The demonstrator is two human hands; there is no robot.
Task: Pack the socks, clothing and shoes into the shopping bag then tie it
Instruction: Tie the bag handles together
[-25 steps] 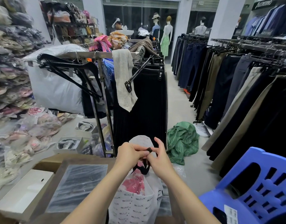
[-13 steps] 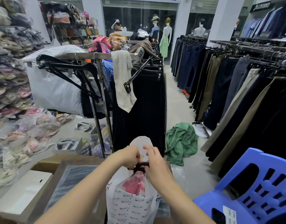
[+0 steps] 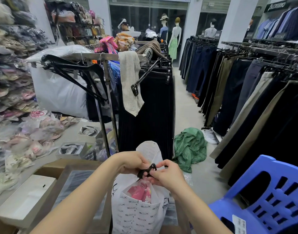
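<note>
Shopping bag (image 3: 138, 211): lower centre of the frame, upright, mouth gathered, pink clothing (image 3: 138, 191) showing inside.
Left hand (image 3: 133, 162): fingers curled, pinching the handles from the left.
Right hand (image 3: 166, 176): fingertips clamped on them from the right.
Black handles (image 3: 146, 171): bunched under both hands a second ago, now a looped twist between them.
Meaning: packing looks done; the knot is forming, probably not yet tight.

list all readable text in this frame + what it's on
"HELULUX": repeated black print all over the white shopping bag.
Black hanging sign, top right: white script lettering, too stylised and angled to read surely.
Sticker on the blue chair: barcode and small print, too small to read.
White floor bag beside the green cloth: print blurred, unreadable.
</note>
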